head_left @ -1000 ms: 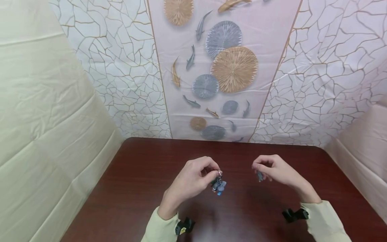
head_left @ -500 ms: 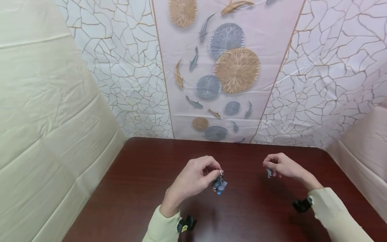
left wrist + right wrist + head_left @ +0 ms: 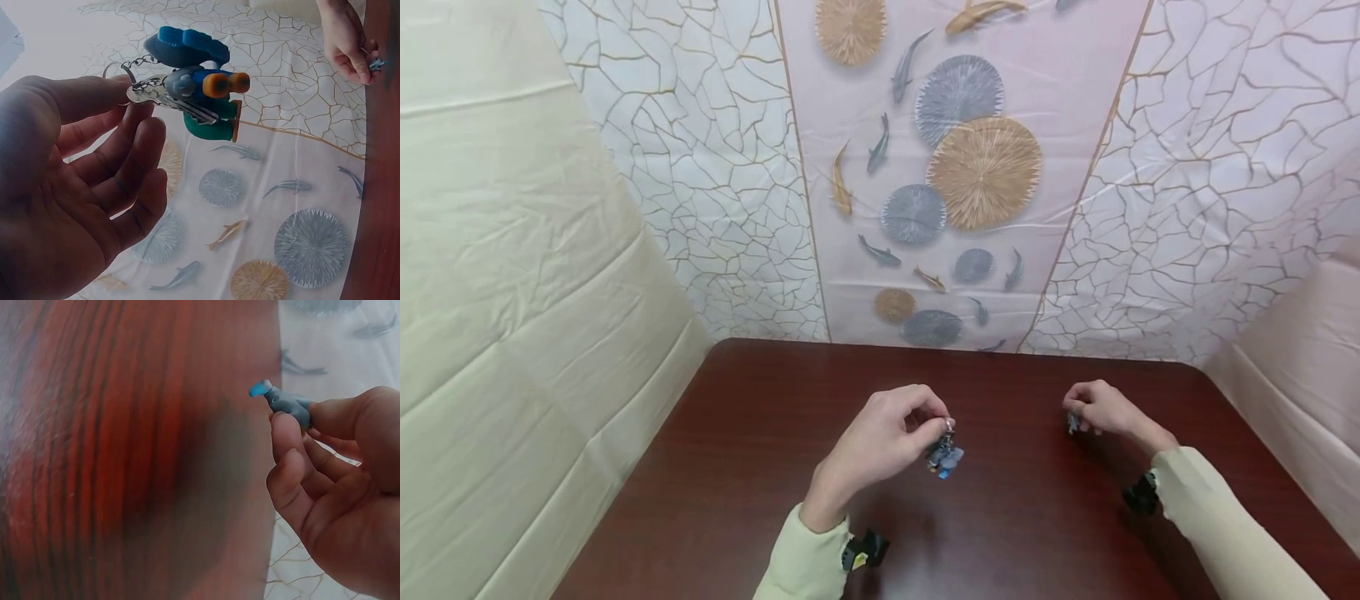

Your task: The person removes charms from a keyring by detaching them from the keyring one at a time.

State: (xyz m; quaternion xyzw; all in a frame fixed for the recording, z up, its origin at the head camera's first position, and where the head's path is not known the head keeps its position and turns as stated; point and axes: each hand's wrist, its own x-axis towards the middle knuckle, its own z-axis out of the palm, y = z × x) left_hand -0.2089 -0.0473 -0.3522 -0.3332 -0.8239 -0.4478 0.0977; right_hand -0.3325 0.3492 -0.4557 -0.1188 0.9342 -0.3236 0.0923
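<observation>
My left hand (image 3: pixel 880 437) is raised over the middle of the table, pinching the metal ring of a keychain (image 3: pixel 944 458) between thumb and forefinger. In the left wrist view, keys (image 3: pixel 197 111) hang from it with chunky rubber charms: a grey and blue one (image 3: pixel 190 47), one with orange ends (image 3: pixel 226 84) and a green one (image 3: pixel 215 128). Farther right, my right hand (image 3: pixel 1108 408) pinches a small grey figurine (image 3: pixel 289 407) with a bright blue tip. Thumb and fingers cover part of that figurine. From these frames I cannot tell whether it touches the table.
A dark reddish-brown table (image 3: pixel 760 500) with rounded far corners lies beneath both hands. Behind it hangs a cloth (image 3: pixel 737 250) printed with fish and round shapes. Cream fabric (image 3: pixel 535 333) walls in the left side, and similar fabric stands at the right.
My right hand has moved to the right, away from the left hand, and lower toward the table, carrying the figurine. The left hand with the keychain has stayed nearly still.
</observation>
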